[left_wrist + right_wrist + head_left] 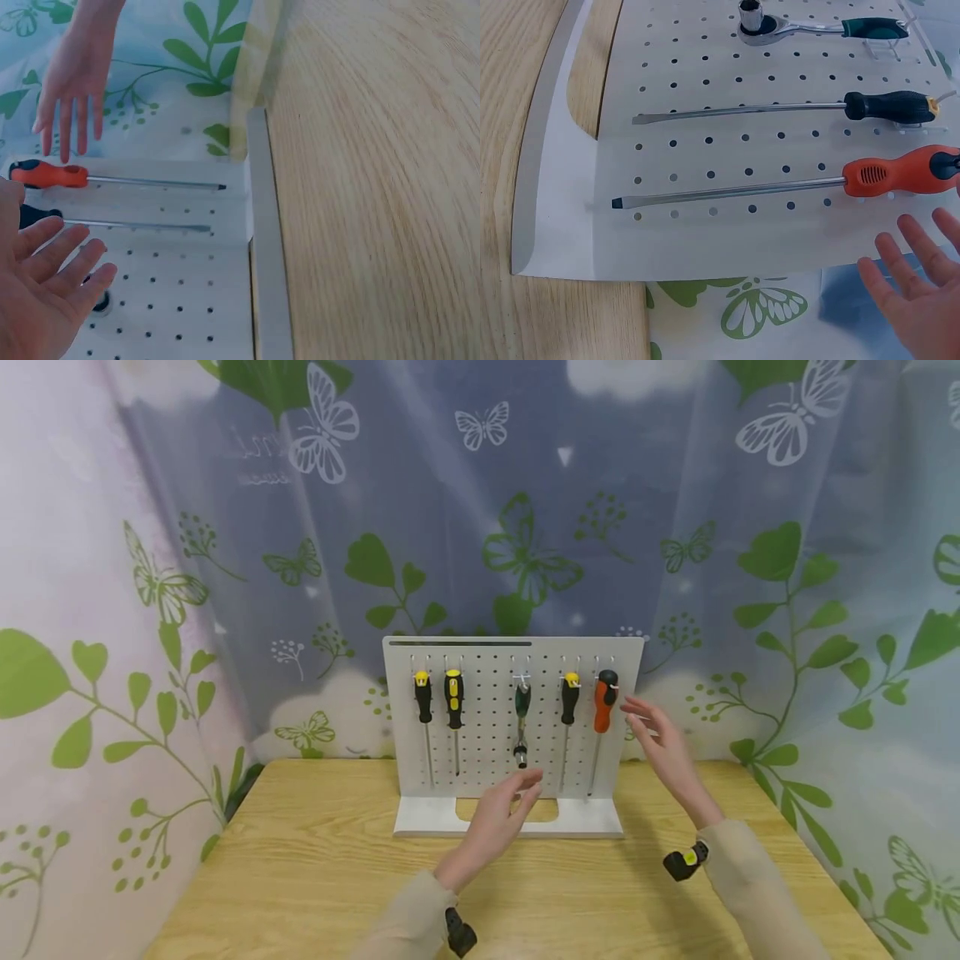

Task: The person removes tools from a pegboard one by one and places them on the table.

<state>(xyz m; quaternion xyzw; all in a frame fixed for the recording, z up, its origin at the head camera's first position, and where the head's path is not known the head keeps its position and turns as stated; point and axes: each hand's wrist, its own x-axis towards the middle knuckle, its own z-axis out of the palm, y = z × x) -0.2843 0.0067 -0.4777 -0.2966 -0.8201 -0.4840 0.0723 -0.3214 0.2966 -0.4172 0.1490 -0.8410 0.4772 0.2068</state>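
My right hand (662,745) is beside the pegboard's right edge, fingers extended, close to the orange-and-black screwdriver (892,172). Low in front of the white pegboard (487,760) is my left hand (495,822), its fingers loosely extended and holding nothing. Just above it in the head view hangs a ratchet wrench (522,710) with a green-and-black handle and a socket at its lower end. Between the ratchet and the orange tool hangs a black-and-yellow screwdriver (570,702). In the right wrist view, my right fingertips (885,247) are apart from the orange handle.
Two more black-and-yellow screwdrivers, one (423,697) at the far left and another (453,697) beside it, hang from hooks. The board's base stands on a wooden table (315,860). Behind it is a curtain (420,468) printed with leaves and butterflies.
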